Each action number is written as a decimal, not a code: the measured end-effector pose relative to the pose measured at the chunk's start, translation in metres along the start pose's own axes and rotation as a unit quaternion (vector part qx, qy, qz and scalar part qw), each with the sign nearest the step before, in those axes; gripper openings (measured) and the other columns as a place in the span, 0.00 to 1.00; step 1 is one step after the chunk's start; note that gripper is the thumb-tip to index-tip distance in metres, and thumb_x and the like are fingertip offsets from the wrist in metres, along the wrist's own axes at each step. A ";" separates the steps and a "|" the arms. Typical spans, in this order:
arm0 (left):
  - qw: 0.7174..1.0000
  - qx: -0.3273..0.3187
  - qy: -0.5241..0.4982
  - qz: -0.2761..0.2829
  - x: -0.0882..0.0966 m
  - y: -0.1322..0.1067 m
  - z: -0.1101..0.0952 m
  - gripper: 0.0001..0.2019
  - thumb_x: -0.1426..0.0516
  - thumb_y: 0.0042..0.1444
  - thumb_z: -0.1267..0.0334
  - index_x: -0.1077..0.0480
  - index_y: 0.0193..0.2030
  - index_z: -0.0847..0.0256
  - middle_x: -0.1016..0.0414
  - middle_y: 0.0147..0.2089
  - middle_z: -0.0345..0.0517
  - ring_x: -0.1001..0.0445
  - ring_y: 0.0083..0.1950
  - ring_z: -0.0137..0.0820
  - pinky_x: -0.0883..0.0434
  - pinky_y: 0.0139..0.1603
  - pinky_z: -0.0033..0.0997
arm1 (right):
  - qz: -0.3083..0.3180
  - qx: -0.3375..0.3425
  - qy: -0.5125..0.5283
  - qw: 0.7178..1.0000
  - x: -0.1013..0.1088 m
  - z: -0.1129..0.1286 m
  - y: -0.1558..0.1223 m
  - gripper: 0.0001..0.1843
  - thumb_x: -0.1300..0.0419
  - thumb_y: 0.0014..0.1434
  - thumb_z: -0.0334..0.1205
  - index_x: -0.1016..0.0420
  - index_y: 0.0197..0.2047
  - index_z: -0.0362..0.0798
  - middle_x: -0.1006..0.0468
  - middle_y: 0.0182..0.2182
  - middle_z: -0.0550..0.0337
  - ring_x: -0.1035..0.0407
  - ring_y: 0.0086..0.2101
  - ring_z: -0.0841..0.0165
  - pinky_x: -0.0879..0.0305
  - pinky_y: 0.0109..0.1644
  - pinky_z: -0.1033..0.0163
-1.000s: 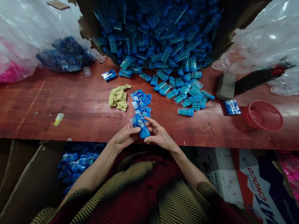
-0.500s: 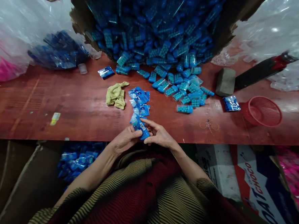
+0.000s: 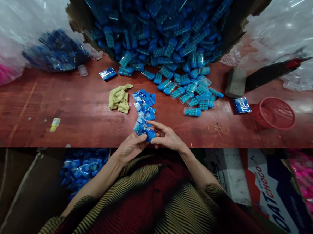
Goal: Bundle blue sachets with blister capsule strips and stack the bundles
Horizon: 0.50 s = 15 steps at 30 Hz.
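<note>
Near the table's front edge, a small blue-capped bottle (image 3: 150, 133) with a blue printed wrapper round it sits between my two hands. My left hand (image 3: 132, 143) is closed on its left side, thumb on top. From the right, my right hand (image 3: 168, 138) grips it with thumb and fingers, the index finger reaching over the far end. Just beyond my fingertips lies an overlapping row of flat blue printed sleeves (image 3: 144, 98). To their left rests a crumpled yellow-green cloth (image 3: 119, 99). Several clear blue-capped bottles of turquoise balls (image 3: 192, 112) lie loose farther right.
A torn carton (image 3: 72, 18) heaped with the same bottles stands at the back. At right are a red basket (image 3: 274, 126), a grey block (image 3: 236, 83) and a dark tool (image 3: 276, 73). Plastic bags (image 3: 54, 50) fill the back left; blue packs (image 3: 86, 165) lie below the edge.
The bottle has turned in my fingers, so its barcode patch no longer faces up as plainly. Both hands stay close together; the whole view has shifted slightly.
</note>
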<state>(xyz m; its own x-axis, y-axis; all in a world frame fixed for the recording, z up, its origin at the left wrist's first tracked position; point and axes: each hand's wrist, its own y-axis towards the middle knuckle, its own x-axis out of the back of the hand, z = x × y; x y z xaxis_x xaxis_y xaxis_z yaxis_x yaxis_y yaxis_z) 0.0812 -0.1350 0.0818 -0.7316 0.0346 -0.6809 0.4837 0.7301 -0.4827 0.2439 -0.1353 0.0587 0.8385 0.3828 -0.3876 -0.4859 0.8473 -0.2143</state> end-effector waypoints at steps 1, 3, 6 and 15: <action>1.000 -0.002 0.005 -0.005 0.000 0.000 -0.001 0.16 0.33 0.41 0.65 0.25 0.38 0.66 0.21 0.36 0.50 0.24 0.42 0.39 0.29 0.46 0.36 | 0.005 -0.001 -0.002 1.000 0.000 0.000 0.001 0.37 0.35 0.47 0.35 0.38 0.59 0.63 0.30 0.42 0.64 0.35 0.26 0.78 0.33 0.23 0.73; 1.000 -0.005 0.012 -0.017 0.001 -0.001 0.000 0.16 0.33 0.40 0.64 0.25 0.38 0.67 0.22 0.35 0.50 0.24 0.41 0.39 0.29 0.45 0.36 | 0.006 0.005 -0.003 1.000 0.000 -0.002 0.004 0.40 0.34 0.46 0.34 0.40 0.61 0.64 0.31 0.41 0.65 0.36 0.24 0.80 0.33 0.23 0.73; 0.999 -0.018 0.015 -0.036 0.000 0.000 0.007 0.16 0.33 0.40 0.62 0.26 0.36 0.67 0.22 0.35 0.50 0.24 0.39 0.38 0.28 0.43 0.36 | 0.005 0.020 0.005 1.000 0.000 -0.002 0.006 0.46 0.32 0.42 0.31 0.43 0.62 0.63 0.32 0.41 0.65 0.38 0.23 0.82 0.33 0.22 0.74; 0.999 -0.001 0.019 -0.049 -0.002 0.002 0.007 0.13 0.35 0.45 0.66 0.26 0.39 0.65 0.21 0.37 0.47 0.24 0.40 0.34 0.30 0.47 0.34 | 0.016 -0.005 0.020 1.000 0.005 0.000 0.002 0.43 0.35 0.48 0.32 0.47 0.64 0.64 0.33 0.44 0.62 0.36 0.24 0.81 0.33 0.22 0.74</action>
<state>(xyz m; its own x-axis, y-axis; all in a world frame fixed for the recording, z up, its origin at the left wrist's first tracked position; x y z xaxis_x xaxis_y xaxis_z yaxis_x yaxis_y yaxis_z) 0.0870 -0.1385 0.0789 -0.7928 -0.0117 -0.6093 0.4080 0.7325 -0.5450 0.2473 -0.1318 0.0563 0.8124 0.3935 -0.4302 -0.5144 0.8312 -0.2110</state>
